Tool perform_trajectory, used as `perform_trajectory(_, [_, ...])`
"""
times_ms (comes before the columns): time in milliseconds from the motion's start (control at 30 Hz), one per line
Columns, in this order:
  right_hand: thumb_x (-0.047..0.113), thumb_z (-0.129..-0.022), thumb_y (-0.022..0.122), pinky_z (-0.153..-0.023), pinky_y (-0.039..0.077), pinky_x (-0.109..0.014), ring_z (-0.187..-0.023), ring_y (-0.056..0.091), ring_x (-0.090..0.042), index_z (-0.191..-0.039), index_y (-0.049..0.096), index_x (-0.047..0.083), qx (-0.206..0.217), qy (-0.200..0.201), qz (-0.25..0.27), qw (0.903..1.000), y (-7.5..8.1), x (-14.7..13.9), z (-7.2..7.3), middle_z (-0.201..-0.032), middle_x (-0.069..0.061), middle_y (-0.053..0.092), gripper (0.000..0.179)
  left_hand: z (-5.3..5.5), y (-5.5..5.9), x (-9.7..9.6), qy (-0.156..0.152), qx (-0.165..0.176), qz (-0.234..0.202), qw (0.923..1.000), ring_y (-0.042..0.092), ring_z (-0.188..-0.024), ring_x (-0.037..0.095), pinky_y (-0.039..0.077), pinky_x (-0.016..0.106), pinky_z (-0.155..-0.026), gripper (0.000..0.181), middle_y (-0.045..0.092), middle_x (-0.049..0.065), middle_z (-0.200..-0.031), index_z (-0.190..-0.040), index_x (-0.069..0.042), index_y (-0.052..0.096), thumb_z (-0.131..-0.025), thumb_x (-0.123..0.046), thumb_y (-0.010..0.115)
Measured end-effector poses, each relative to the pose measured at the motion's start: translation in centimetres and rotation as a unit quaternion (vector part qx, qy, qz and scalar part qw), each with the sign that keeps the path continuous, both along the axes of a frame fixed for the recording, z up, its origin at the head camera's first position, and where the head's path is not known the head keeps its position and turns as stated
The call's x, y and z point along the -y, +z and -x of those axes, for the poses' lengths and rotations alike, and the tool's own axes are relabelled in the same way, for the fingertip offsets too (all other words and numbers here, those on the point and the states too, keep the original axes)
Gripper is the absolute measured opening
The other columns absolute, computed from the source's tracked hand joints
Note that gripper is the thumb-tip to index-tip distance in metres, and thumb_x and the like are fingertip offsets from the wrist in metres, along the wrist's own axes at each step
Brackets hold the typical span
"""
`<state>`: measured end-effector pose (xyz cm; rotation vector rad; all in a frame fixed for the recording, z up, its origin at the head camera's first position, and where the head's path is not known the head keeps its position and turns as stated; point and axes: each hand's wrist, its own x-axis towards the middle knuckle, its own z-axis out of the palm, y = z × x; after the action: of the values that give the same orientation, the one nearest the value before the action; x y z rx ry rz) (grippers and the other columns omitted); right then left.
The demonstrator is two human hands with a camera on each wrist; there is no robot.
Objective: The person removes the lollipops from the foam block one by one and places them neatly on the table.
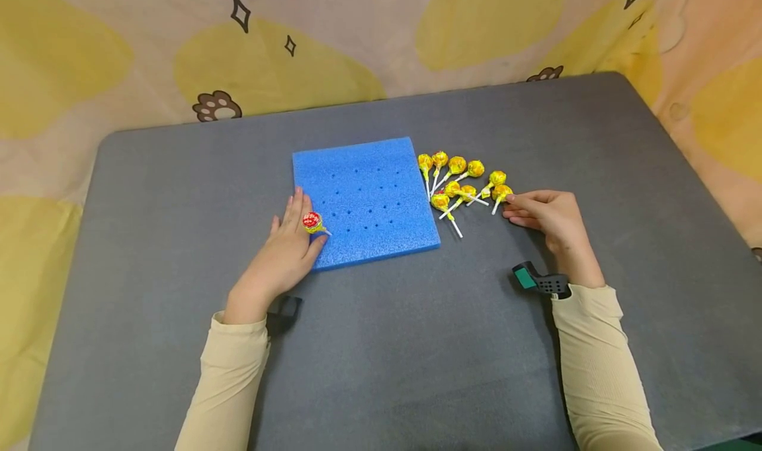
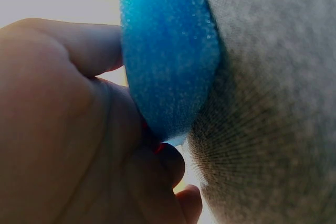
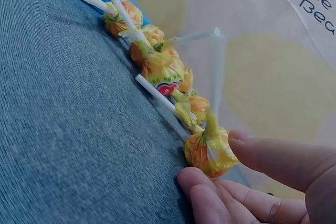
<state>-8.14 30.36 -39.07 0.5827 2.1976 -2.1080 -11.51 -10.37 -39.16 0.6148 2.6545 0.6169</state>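
Note:
My left hand [image 1: 282, 252] rests along the left edge of a blue foam board [image 1: 381, 157] that has rows of small holes, its fingers extended and thumb by the front corner. One lollipop [image 1: 312, 222] with a red top stands in the board beside that hand. In the left wrist view, the hand lies against the foam's side [image 2: 170, 61]. At the right end of a loose group of yellow-wrapped lollipops [image 1: 457, 165], my right hand [image 1: 550, 219] pinches a lollipop [image 3: 207, 153] by its wrapped head between thumb and fingers. Its white stick points up in the right wrist view.
Several lollipops lie close together along the board's right side, sticks pointing different ways and some crossing. Everything sits on a dark grey table [image 1: 405, 345]. A patterned cloth [image 1: 333, 47] hangs behind the table's back edge.

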Motion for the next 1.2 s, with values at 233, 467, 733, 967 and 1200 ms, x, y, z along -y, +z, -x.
perform_trajectory(233, [0.012, -0.084, 0.074, -0.064, 0.056, -0.024, -0.067, 0.070, -0.013, -0.079, 0.075, 0.010, 0.006, -0.006, -0.022, 0.9997, -0.2, -0.1, 0.0, -0.074, -0.002, 0.071, 0.006, 0.0, 0.0, 0.0, -0.001, -0.005, -0.001, 1.0000, -0.011, -0.143, 0.030, 0.001, 0.055, -0.112, 0.073, -0.018, 0.014, -0.156, -0.148, 0.006, -0.002, -0.101, -0.028, 0.041])
perform_trajectory(467, [0.010, -0.085, 0.072, -0.064, 0.056, -0.026, -0.067, 0.070, -0.014, -0.081, 0.076, 0.009, -0.003, -0.008, 0.000, 1.0000, 0.3, -0.4, -0.3, -0.077, -0.002, 0.072, 0.005, 0.0, 0.1, 0.0, 0.000, -0.004, 0.006, 1.0000, -0.012, -0.143, 0.028, 0.002, 0.055, -0.112, 0.074, -0.018, 0.013, -0.156, -0.149, 0.005, -0.003, -0.101, -0.031, 0.041])
perform_trajectory(733, [0.006, -0.085, 0.071, -0.065, 0.056, -0.027, -0.070, 0.071, -0.017, -0.084, 0.074, 0.006, -0.063, 0.001, 0.011, 0.9979, 1.5, -0.4, -0.3, -0.079, -0.004, 0.072, 0.004, -0.3, 0.2, 0.0, 0.009, -0.009, 0.004, 0.9999, -0.010, -0.144, 0.027, 0.003, 0.054, -0.113, 0.074, -0.016, 0.012, -0.157, -0.149, 0.004, -0.003, -0.101, -0.031, 0.041])
perform_trajectory(967, [0.005, -0.084, 0.072, -0.067, 0.056, -0.026, -0.073, 0.071, -0.017, -0.094, 0.071, -0.003, -0.098, 0.030, 0.010, 0.9947, 3.0, 1.7, 0.0, -0.082, -0.006, 0.072, 0.013, -0.3, 0.3, 0.0, 0.009, -0.012, 0.005, 0.9999, -0.010, -0.144, 0.028, 0.003, 0.054, -0.113, 0.073, -0.015, 0.014, -0.157, -0.149, 0.005, -0.002, -0.101, -0.030, 0.042])
perform_trajectory(1200, [0.002, -0.086, 0.069, -0.070, 0.056, -0.026, -0.076, 0.070, -0.018, -0.097, 0.070, -0.006, -0.135, 0.104, 0.005, 0.9854, 3.8, 5.0, 0.5, -0.085, -0.004, 0.072, 0.014, -0.3, 0.3, 0.0, 0.008, -0.015, 0.012, 0.9998, -0.010, -0.144, 0.028, 0.003, 0.053, -0.113, 0.074, -0.015, 0.013, -0.157, -0.149, 0.004, -0.002, -0.101, -0.032, 0.041])
